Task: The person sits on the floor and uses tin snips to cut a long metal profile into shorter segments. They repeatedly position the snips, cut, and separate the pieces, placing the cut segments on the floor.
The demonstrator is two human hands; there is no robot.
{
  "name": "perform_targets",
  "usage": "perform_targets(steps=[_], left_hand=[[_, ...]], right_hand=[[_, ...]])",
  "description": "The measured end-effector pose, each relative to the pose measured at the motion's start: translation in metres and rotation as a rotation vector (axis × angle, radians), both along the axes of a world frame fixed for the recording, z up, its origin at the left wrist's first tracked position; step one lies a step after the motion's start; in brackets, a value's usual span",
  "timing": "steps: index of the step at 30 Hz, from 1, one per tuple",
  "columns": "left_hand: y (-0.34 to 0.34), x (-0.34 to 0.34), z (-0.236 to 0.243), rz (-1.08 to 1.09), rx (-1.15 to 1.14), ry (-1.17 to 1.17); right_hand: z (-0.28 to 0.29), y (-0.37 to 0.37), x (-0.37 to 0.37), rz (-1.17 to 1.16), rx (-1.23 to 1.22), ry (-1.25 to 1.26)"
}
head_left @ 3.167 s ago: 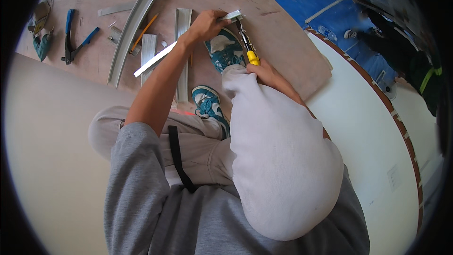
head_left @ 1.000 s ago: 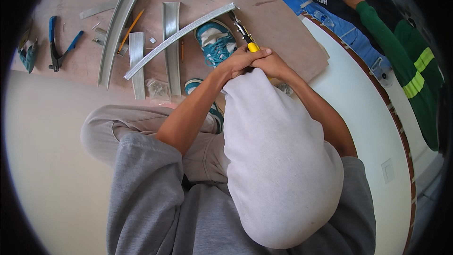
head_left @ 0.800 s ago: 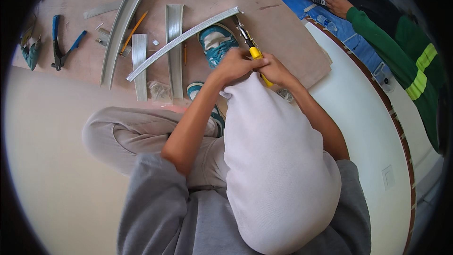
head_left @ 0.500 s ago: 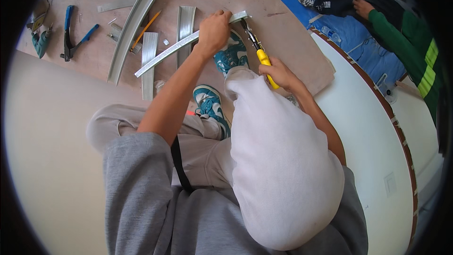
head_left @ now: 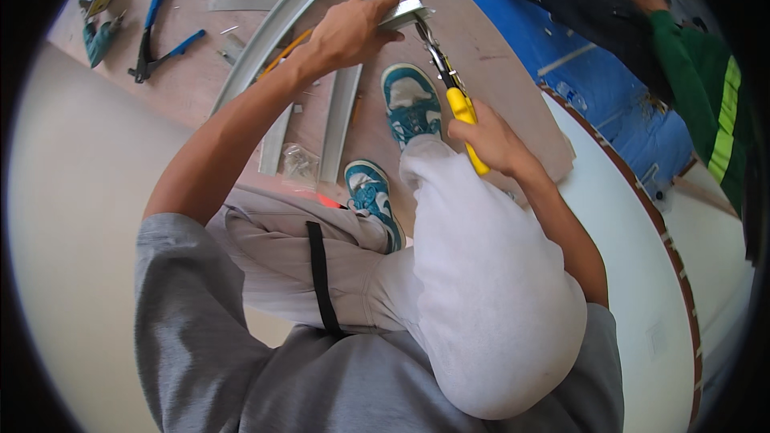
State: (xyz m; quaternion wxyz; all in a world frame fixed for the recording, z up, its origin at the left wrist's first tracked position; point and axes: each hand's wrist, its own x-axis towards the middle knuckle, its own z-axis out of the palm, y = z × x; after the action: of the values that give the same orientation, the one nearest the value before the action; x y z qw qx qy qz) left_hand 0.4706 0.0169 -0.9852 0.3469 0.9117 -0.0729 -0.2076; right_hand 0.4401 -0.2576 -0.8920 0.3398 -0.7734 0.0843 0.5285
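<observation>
My left hand point(head_left: 351, 32) is closed around a silver metal channel point(head_left: 409, 11), whose short end sticks out past the fingers; the rest of it is mostly hidden behind my hand and forearm. In my right hand point(head_left: 496, 143) are tin snips point(head_left: 462, 104) with yellow handles. Their metal jaws reach up to the edge of the channel, right by my left fingertips; I cannot tell whether they bite into it. Below my hands, a loose channel piece point(head_left: 340, 128) lies on the board, beside my shoe point(head_left: 411, 104). A clear plastic bag point(head_left: 299, 165) of small parts rests near it.
A long curved metal track point(head_left: 282, 26) arcs across the board point(head_left: 473, 40), with an orange pencil point(head_left: 287, 53) against it. A blue-handled tool point(head_left: 151, 46) and a green power tool point(head_left: 99, 42) lie far left. A co-worker's green sleeve point(head_left: 699, 84) shows at right.
The channel has turned, so its long end no longer shows slanting down to the left. My left hand has moved up and left, its elbow swinging outward. The snips stay at the channel's end.
</observation>
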Motion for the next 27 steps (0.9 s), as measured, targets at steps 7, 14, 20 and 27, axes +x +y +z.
perform_targets(steps=[7,14,20,27], left_hand=[[0.06,-0.006,0.031,0.036,0.032,-0.012],[0.113,-0.027,0.041,0.207,0.038,0.162],[0.153,-0.053,0.054,0.339,-0.244,0.215],[0.168,-0.093,0.084,0.515,-0.702,0.61]], right_hand=[[-0.015,0.042,-0.002,0.138,0.115,0.051],[-0.031,0.075,0.0,0.2,0.205,0.032],[-0.025,0.093,0.009,0.32,0.278,0.005],[-0.019,0.105,0.014,0.347,0.356,0.041]])
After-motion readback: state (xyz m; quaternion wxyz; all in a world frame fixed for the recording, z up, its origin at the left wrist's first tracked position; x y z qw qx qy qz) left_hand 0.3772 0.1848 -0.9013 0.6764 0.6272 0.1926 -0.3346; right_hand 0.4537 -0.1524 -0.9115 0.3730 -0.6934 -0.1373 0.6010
